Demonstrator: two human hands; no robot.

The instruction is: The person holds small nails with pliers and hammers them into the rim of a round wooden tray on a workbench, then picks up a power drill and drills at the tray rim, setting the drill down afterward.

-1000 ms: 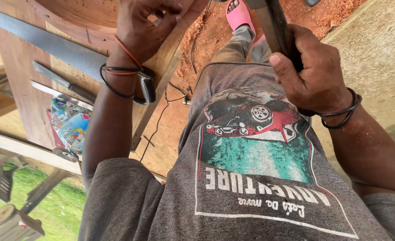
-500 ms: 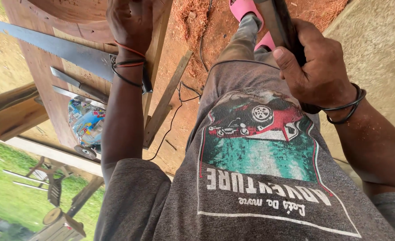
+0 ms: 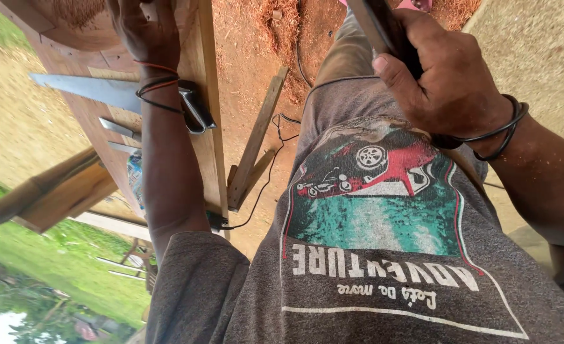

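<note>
While the camera looks down the body, a grey printed shirt (image 3: pixel 371 255) fills the near ground. Right hand (image 3: pixel 451 79): closed tight round a dark tool handle (image 3: pixel 384 28), which runs up past the top edge; black bands on the wrist. Left hand (image 3: pixel 145 28): laid on the wooden bench (image 3: pixel 202 95) at the upper left, fingers cut off by the edge, so its grip cannot be told; red and black bands on the wrist. Handsaw (image 3: pixel 97 89): flat on the bench, just beside that wrist. Farther off: plank (image 3: pixel 256 137) and black cable (image 3: pixel 266 172) on red sawdust ground.
</note>
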